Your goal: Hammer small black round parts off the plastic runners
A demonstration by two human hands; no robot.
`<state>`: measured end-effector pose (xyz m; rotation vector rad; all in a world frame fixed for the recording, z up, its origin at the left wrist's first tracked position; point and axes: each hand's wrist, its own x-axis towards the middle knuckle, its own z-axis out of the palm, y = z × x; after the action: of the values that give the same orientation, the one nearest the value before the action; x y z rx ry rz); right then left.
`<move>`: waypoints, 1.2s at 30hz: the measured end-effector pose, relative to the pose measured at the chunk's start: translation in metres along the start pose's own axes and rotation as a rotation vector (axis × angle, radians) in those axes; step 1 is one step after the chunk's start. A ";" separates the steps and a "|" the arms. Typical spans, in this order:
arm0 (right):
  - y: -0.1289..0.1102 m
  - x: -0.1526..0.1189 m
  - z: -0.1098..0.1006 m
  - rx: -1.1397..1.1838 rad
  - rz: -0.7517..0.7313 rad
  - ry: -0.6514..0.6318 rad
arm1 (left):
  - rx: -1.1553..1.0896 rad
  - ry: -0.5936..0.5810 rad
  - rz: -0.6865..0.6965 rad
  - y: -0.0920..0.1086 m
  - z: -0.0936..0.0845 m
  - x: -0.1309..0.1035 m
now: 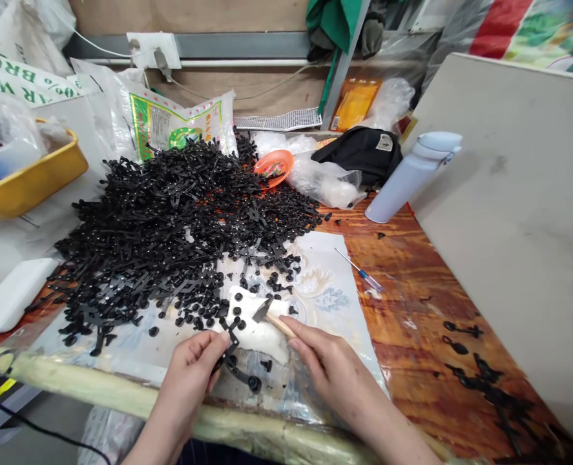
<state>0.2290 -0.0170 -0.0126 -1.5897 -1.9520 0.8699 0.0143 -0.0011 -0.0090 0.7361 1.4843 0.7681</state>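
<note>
Right hand [333, 365] around wooden-handled knife [277, 322]

A small, cluttered workshop: a worn wooden worktable [402, 290], partly covered by a patterned sheet [322, 290], carries a great heap of small black parts [160, 213], far more than a household would keep. A screwdriver [366, 274] lies beside it. Behind are a large printed sack [184, 123] and a white power socket [154, 50]; a yellow tub [39, 184] is at the left.
</note>
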 end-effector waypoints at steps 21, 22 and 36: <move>0.001 0.002 -0.002 0.005 0.032 -0.009 | 0.016 0.099 -0.004 0.003 0.005 -0.006; 0.000 0.002 -0.002 0.009 0.031 -0.010 | 0.014 0.096 -0.005 0.003 0.005 -0.007; -0.001 0.002 -0.003 0.017 0.037 0.003 | 0.098 0.047 0.013 -0.001 0.005 -0.004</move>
<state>0.2302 -0.0145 -0.0100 -1.6208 -1.9133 0.8957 0.0196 -0.0048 -0.0075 0.8066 1.5696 0.7307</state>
